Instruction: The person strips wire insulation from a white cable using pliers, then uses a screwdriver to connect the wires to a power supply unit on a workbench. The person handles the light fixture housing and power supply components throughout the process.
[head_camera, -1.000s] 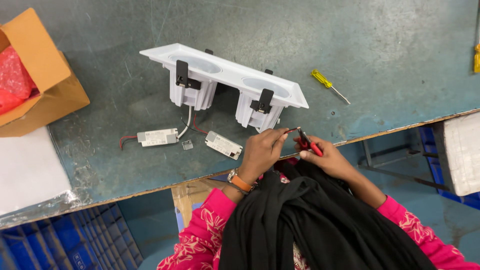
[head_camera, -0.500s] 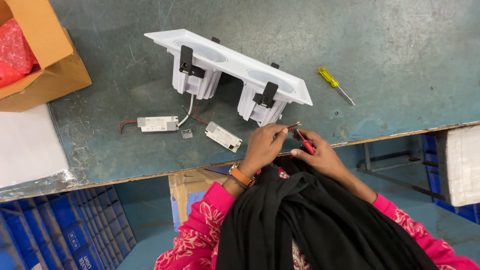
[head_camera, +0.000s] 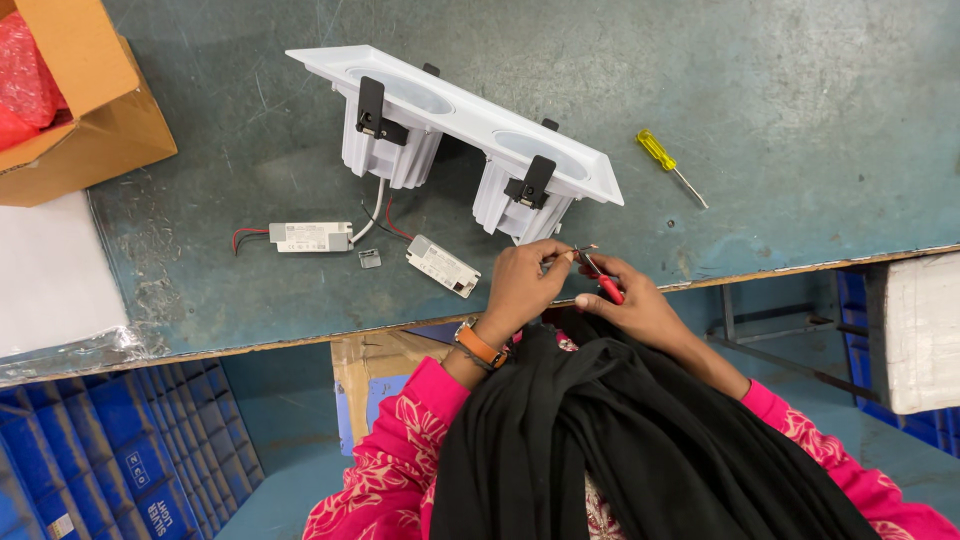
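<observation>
Fingers pinching wire, red-handled cutter, white twin downlight housing, yellow screwdriver

cardboard box cut off at left edge, red-handled tool mostly hidden by hands

A white twin light housing with black clips lies on a scuffed grey-green table beside a yellow-handled screwdriver, a brown cardboard box, red-handled cutters, blue crates and pink patterned sleeves.
</observation>
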